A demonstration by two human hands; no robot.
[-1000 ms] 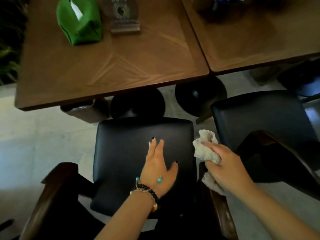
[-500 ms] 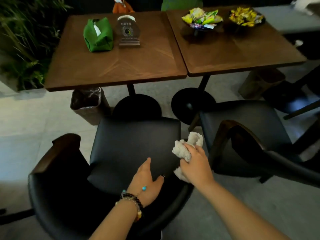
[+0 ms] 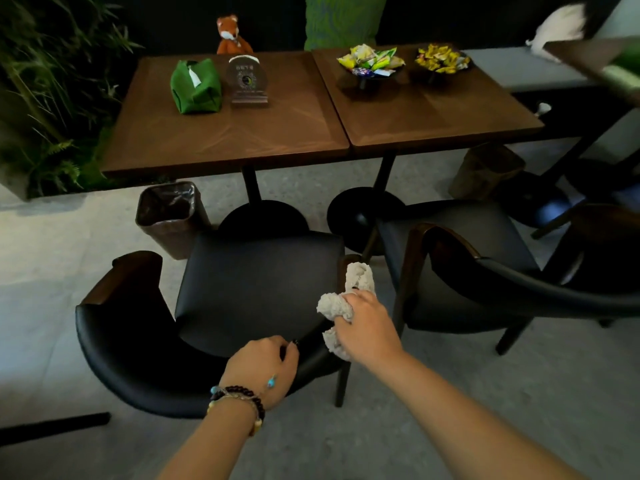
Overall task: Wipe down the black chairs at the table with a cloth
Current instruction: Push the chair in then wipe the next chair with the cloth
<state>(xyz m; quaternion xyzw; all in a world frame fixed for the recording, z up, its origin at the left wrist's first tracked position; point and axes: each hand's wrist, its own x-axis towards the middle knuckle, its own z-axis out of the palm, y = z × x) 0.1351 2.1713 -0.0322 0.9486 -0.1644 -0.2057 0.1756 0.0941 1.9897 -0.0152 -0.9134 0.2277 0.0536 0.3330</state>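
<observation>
Beside wooden tables [image 3: 242, 133], left hand [image 3: 263, 368] clasps chair backrest [image 3: 138, 368]; right hand [image 3: 367, 327] clutches cloth [image 3: 334, 306].

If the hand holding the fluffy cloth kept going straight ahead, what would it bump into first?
Probably the brown wooden armrest tip of the nearer black chair, just beyond the right hand and its white cloth; depth is unclear.

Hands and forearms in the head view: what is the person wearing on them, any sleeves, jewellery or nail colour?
Both forearms are bare; no sleeve shows. The left hand has stacked bracelets at the wrist: a strand of dark round beads, a thinner one with turquoise beads, and pale yellowish beads at the underside. One fingertip shows dark nail polish. The right hand wears no bracelet, watch or ring that can be seen.
</observation>
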